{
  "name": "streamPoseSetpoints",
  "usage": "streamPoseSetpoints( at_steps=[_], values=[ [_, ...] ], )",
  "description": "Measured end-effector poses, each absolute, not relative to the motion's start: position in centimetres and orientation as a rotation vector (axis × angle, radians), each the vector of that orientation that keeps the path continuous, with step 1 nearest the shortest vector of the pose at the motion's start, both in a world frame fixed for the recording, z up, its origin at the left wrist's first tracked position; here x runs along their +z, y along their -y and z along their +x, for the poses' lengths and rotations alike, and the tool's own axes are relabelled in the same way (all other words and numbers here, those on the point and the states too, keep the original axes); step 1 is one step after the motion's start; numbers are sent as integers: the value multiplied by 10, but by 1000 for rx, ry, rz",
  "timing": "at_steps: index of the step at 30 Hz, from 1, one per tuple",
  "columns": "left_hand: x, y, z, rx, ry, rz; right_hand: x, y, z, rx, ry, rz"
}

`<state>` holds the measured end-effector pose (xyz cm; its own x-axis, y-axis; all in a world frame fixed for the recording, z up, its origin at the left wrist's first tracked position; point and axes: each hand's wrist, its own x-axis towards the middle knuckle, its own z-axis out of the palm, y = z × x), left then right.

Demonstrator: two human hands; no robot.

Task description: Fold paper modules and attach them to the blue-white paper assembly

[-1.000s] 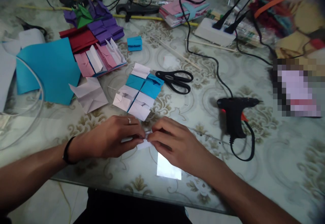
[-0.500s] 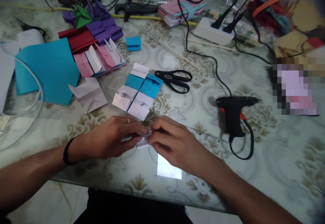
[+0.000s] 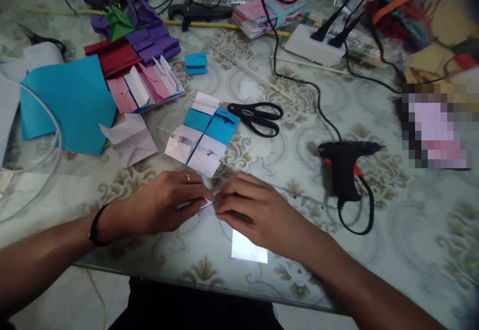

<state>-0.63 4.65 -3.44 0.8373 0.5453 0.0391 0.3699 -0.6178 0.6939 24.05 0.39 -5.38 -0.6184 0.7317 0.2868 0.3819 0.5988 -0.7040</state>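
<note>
A small piece of white paper (image 3: 207, 210) lies low over the patterned table, pinched between both hands. My left hand (image 3: 170, 201) holds its left side with thumb and fingertips. My right hand (image 3: 258, 209) grips the right side, fingers bent and covering much of it. Just beyond the hands rests a folded white and blue paper piece (image 3: 205, 133). A bright white square (image 3: 249, 246) shows on the table below my right hand. Black-handled scissors (image 3: 258, 118) lie behind, touching or close to the blue folds.
A black glue gun (image 3: 343, 167) lies at the right, its cable running back to a white power strip (image 3: 315, 45). Blue paper (image 3: 71, 103), folded pink paper (image 3: 144, 88) and a white folded sheet (image 3: 130, 140) are at the left. The table edge (image 3: 179, 281) is near.
The fingers of both hands have shifted slightly on the small white paper, which now shows at a different angle between them. Other things look unmoved.
</note>
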Motion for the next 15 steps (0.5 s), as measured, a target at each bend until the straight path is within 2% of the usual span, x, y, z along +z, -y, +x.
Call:
streamPoseSetpoints(
  at_steps=[8,15],
  values=[
    [-31,-46,-4,313,-748,2188,-56,-2,240,731,2324,-911],
    [-34,-41,-4,308,-779,2314,-53,0,237,757,2275,-1071]
  ],
)
